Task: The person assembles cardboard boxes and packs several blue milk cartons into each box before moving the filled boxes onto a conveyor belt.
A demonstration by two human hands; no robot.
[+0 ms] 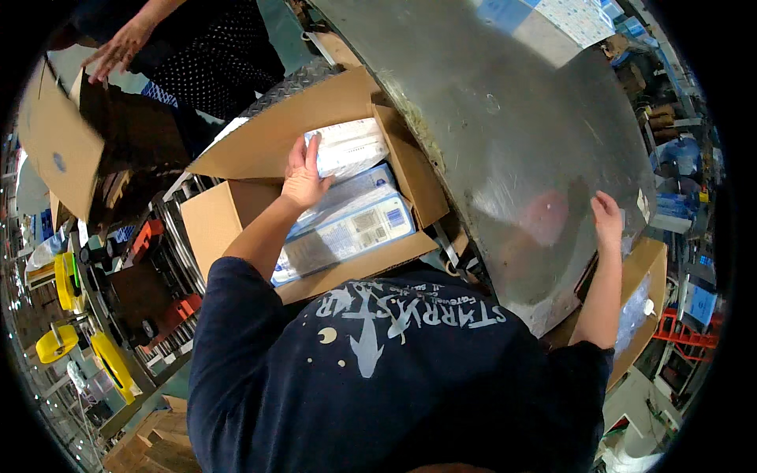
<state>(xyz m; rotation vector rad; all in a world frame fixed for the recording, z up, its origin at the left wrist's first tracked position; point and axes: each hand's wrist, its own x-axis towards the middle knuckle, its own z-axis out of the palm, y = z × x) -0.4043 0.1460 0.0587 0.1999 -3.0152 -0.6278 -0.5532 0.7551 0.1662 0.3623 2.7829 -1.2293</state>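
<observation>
An open cardboard box (339, 280) stands in front of me to the left, its flaps folded out. Inside lie white-and-blue plastic-wrapped packs (347, 244) in a row. At the box's far end my left hand (303, 177) grips the left end of a white pack (351, 146), with the thumb at its near side and the fingers along the end. Over the metal table (505, 134) at the right, my right hand (607, 217) is raised with fingers loosely bent and nothing visible in them.
A co-worker's hand (122, 51) is at another open cardboard box (59, 138) at the far left. A roller conveyor (181, 236) runs along the left. Another box (639, 303) with plastic-wrapped contents sits beside my right arm. Blue-and-white packs (552, 27) lie on the table's far end.
</observation>
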